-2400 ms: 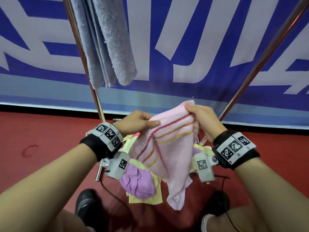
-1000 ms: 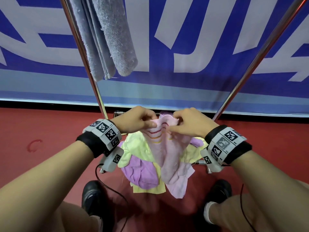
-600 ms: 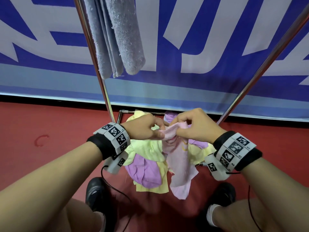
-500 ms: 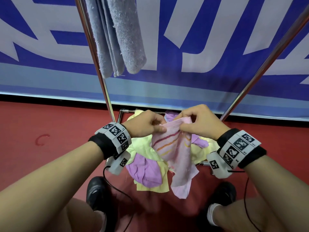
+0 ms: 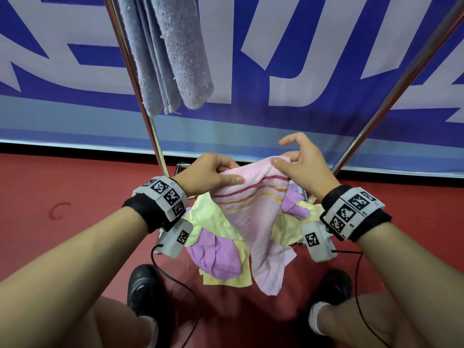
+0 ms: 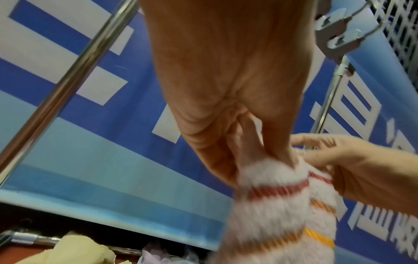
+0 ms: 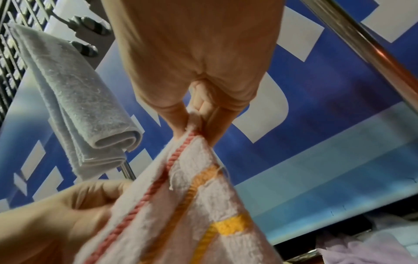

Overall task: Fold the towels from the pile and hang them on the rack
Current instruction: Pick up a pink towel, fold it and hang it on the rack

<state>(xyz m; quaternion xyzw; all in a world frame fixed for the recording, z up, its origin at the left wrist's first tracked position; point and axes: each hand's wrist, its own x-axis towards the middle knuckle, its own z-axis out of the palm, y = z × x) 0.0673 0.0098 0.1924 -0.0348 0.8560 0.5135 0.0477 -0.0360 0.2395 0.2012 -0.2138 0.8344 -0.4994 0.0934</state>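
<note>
Now mid-fold: my left hand (image 5: 209,175) and right hand (image 5: 302,167) pinch pink striped towel (image 5: 251,209) top edge, above pile (image 5: 216,242) at rack (image 5: 140,79) base. Next I'd judge: halve, then lift beside grey towel (image 5: 173,51).

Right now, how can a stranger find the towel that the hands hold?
Look between the two slanted steel poles, below the grey towel. Above the pile, both hands pinch the pink towel. It alone has red, orange and yellow stripes.
</note>
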